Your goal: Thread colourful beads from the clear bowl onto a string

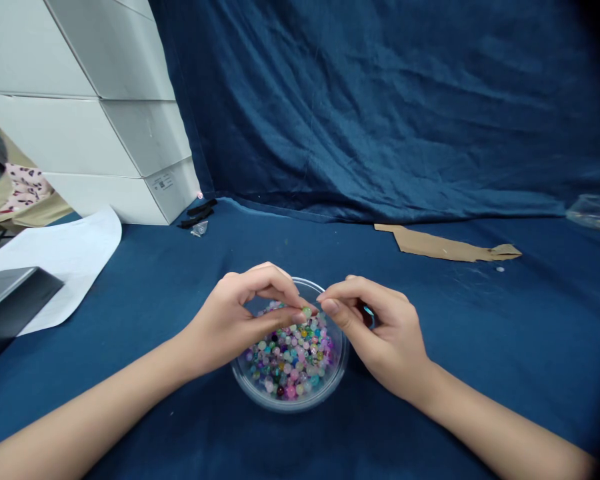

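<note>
A clear glass bowl (291,403) sits in front of me, filled with many small multicoloured beads (291,360). My left hand (235,321) reaches over the near-left rim, its thumb and fingertips closing on a green bead (307,311) above the pile. My right hand (377,333) curves over the right rim with its fingers bent. A small dark object with a blue edge (369,317) shows inside that hand's curl, mostly hidden by the fingers.
Dark blue cloth (380,100) covers the surface and backdrop. Stacked white boxes (100,113) stand back left, beside black strips (196,213). A white sheet (65,260) lies left under a dark slab (10,307). A cardboard strip (445,245) and clear plastic (595,212) lie right.
</note>
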`<state>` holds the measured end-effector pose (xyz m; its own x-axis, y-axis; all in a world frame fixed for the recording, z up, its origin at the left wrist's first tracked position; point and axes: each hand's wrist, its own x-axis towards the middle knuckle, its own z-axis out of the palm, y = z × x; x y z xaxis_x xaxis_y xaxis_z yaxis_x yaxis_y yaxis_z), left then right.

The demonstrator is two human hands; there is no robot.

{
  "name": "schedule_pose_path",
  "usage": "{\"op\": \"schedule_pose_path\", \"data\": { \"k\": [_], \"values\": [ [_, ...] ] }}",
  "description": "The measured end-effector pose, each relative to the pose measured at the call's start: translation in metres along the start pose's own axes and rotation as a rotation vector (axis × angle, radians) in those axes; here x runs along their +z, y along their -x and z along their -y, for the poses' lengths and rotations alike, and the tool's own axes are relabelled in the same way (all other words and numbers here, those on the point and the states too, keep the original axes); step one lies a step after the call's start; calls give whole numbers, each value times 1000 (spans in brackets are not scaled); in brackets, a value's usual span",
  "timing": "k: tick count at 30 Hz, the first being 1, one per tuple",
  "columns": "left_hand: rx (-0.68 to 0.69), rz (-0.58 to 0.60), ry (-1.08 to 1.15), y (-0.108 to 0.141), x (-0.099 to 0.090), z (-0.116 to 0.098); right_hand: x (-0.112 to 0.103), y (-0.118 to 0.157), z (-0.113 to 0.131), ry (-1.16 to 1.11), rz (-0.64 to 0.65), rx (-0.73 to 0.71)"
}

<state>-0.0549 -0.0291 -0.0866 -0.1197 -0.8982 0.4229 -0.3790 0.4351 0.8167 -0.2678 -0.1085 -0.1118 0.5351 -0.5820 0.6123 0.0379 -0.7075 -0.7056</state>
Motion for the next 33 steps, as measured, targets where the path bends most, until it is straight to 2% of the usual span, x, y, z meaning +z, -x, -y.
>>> {"op": "schedule_pose_path", "data": {
  "k": [12,21,26,33],
  "values": [
    [5,59,-48,-1,-1,-2,-1,-1,0,64,117,-95],
    [8,132,-147,-3,-4,-3,1,1,-2,135,142,-118],
    [-28,102,-44,-4,-3,-3,2,1,-4,127,132,-142],
    [-50,58,-72,-4,-3,-7,2,0,-3,134,115,-133]
  ]
}}
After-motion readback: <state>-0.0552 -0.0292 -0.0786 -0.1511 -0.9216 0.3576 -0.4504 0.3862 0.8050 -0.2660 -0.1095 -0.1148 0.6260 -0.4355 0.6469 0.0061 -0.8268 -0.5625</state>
